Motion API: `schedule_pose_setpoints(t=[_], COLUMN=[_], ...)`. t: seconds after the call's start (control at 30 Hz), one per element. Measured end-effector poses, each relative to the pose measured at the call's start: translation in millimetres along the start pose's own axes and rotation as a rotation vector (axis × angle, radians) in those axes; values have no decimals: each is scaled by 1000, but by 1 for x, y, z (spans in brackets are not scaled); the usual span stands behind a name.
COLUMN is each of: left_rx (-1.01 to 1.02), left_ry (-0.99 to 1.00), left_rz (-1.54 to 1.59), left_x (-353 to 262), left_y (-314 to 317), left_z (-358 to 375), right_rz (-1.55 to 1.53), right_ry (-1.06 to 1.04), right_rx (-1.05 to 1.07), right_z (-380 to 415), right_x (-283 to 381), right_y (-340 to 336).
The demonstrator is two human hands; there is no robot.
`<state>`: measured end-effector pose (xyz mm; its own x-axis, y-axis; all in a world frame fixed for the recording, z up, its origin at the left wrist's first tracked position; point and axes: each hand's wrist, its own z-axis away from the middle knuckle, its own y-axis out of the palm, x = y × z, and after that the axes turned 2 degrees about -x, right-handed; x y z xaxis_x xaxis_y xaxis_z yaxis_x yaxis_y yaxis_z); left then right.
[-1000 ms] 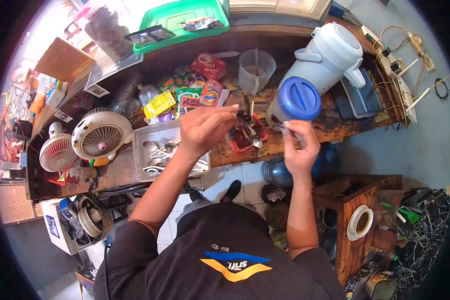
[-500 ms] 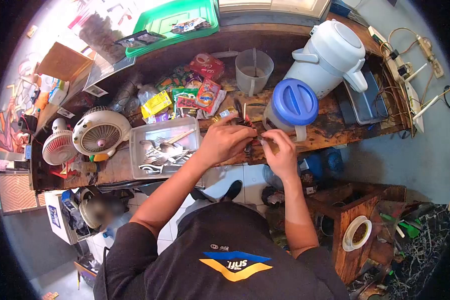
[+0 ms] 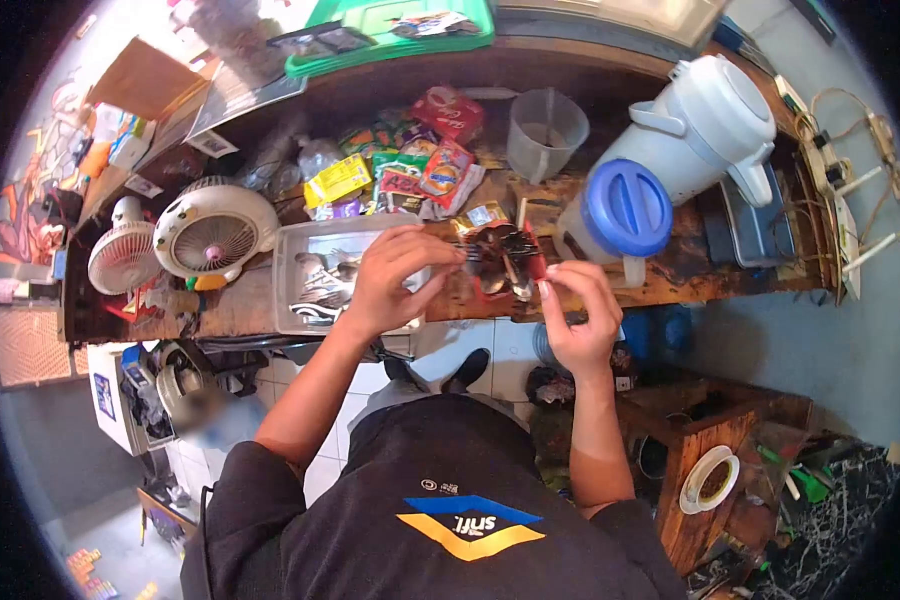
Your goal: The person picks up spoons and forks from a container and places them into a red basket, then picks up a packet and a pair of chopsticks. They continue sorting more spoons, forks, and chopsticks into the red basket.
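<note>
Between my hands, near the front edge of the wooden counter, lies a dark and red holder (image 3: 538, 262) with several metal spoons (image 3: 517, 282) in it. My left hand (image 3: 395, 280) is on its left side, over the right edge of the clear plastic tub, with fingers stretched and the thumb apart. Its fingertips reach toward the cutlery handles. On the other side, my right hand (image 3: 582, 315) has thumb and fingertips close together at the holder's red edge; I cannot tell what is pinched there. Loose spoons and forks (image 3: 315, 285) fill the clear plastic tub (image 3: 282, 310).
A blue-lidded pitcher (image 3: 628, 210) stands right of the holder, with a large white thermos jug (image 3: 708, 130) behind it. Drink sachets (image 3: 445, 170) and a clear measuring jug (image 3: 547, 135) are farther back. Two small fans (image 3: 215, 232) stand left of the tub.
My hands, close together over the spoons before, have moved apart, left hand leftward and right hand rightward. The spoons and holder now show between them. The whole view has shifted slightly.
</note>
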<state>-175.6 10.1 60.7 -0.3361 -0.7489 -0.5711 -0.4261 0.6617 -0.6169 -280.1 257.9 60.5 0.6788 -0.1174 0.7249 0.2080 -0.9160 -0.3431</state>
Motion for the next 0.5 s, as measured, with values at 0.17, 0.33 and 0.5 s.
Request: schedule_pose_setpoints(t=[0.17,0.33,0.5], left_rx=[-169,-297,-307], left_ry=[-144,-297,-379], left_rz=[-108,-209,-207], left_x=[22,48,72], left_y=[-52,-112,-151], left_z=[36,80,123], right_rz=[-91,-137,-113], right_ry=[-133,6,144], right_rx=[89,352,628], right_z=[-4,-3,8], right_x=[22,47,33], right_y=[48,110,189])
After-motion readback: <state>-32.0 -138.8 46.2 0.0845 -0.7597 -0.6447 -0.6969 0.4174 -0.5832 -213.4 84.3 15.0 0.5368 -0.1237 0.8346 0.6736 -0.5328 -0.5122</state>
